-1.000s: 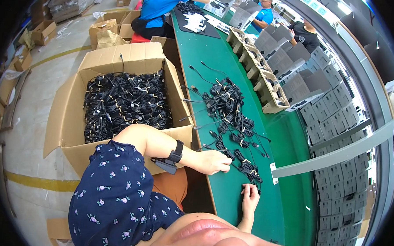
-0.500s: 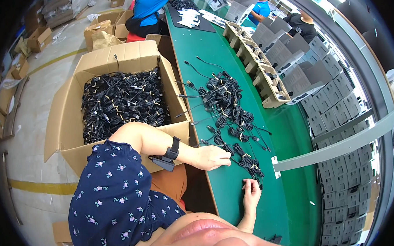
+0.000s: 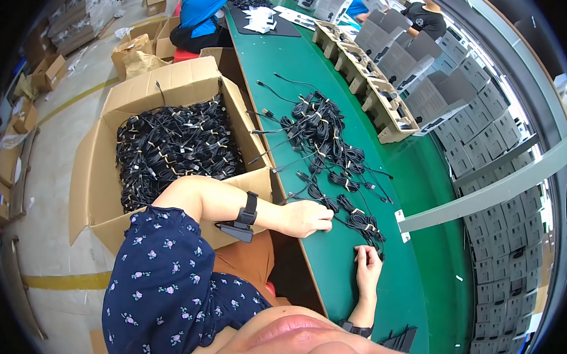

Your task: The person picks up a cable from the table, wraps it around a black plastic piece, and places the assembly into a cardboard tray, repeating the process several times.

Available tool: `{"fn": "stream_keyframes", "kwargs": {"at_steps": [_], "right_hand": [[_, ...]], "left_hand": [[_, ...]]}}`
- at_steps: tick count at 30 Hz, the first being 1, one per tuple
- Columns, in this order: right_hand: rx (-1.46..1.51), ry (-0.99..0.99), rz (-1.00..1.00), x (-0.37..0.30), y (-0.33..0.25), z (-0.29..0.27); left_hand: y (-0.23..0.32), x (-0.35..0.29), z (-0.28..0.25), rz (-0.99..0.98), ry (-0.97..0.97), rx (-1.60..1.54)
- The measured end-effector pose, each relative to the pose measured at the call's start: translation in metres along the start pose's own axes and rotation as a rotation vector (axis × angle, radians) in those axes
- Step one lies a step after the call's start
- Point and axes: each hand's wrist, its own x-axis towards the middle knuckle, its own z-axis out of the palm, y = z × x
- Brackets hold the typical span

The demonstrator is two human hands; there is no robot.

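Bundles of black cables, tied with pale bands, lie heaped on the green table (image 3: 317, 267). One tied bundle (image 3: 362, 222) stretches from the heap's near end toward my right hand (image 3: 368, 262). My left hand (image 3: 306, 218) rests at the table's left edge, fingers curled together just left of that bundle; what lies inside its grip is hidden. My right hand, palm side partly showing, has bent fingers closed at the bundle's near end; a dark cable end shows beside them, but the contact is hard to make out. Both wrists wear black straps.
An open carton (image 3: 87, 187) full of tied black cables stands left of the table, against my left arm. Moulded pulp trays (image 3: 396, 122) and grey-white boxes line the far right side. A grey metal bar (image 3: 485, 189) slants over the table. Two people work farther away.
The view has shifted slightly, bringing a dark object on the near table more into sight. Both hands stay by the same cable bundle, with little visible movement.
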Motion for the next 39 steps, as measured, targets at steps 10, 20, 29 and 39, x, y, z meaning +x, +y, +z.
{"fn": "stream_keyframes", "kwargs": {"at_steps": [10, 20, 29, 39], "right_hand": [[-0.005, 0.01, 0.021, -0.0004, -0.0024, 0.0012], [-0.009, 0.011, -0.018, 0.0001, 0.0011, 0.0008], [-0.021, 0.009, -0.005, -0.0003, -0.0047, 0.0011], [-0.022, 0.007, 0.007, 0.0004, -0.0047, -0.0017]], "left_hand": [[0.001, -0.0018, -0.0002, -0.027, -0.019, 0.001], [0.0009, 0.0, -0.0012, 0.0, 0.007, -0.015], [0.0014, -0.0009, -0.0018, -0.019, -0.009, -0.009], [0.0018, 0.002, -0.0005, 0.005, 0.019, -0.003]]}}
